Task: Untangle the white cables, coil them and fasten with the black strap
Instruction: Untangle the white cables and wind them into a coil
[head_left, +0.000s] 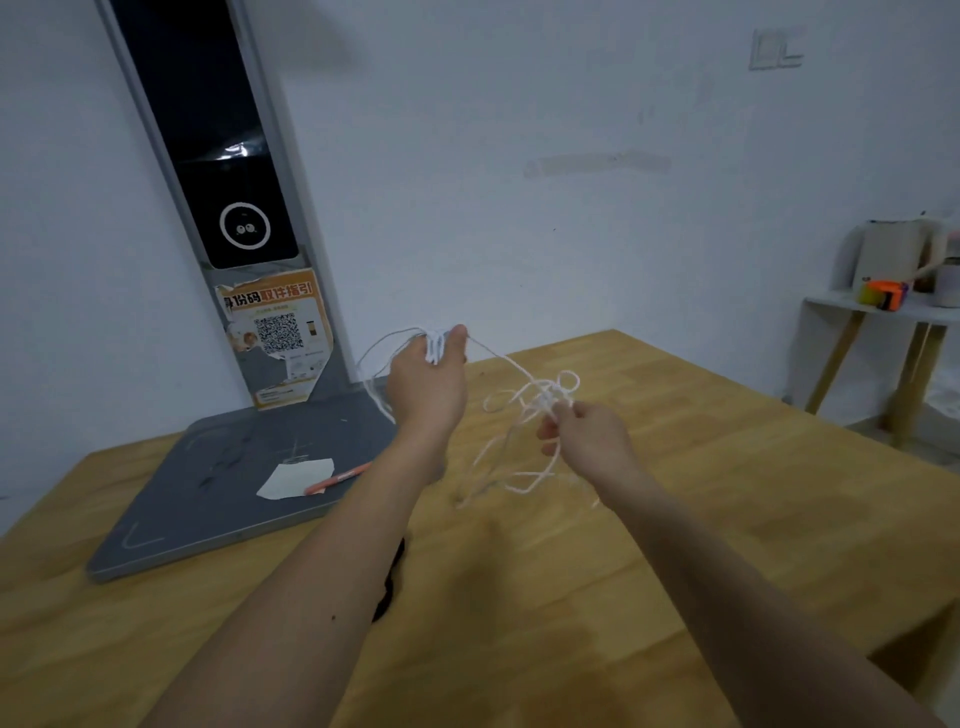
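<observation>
My left hand (428, 382) is raised above the wooden table (675, 519) and grips several turns of the white cable (519, 374), with loops hanging behind it. One strand runs taut from it to a tangled knot that my right hand (584, 434) pinches at the fingertips. More loose white loops hang from the knot down to the tabletop. A black strap (389, 587) lies on the table, mostly hidden under my left forearm.
A grey scale-like base (218, 493) with a tall dark screen column (223, 156) stands at the table's left. A white paper scrap (296, 478) and an orange pen (337, 477) lie on it. A small side table (883, 312) with containers stands at the far right.
</observation>
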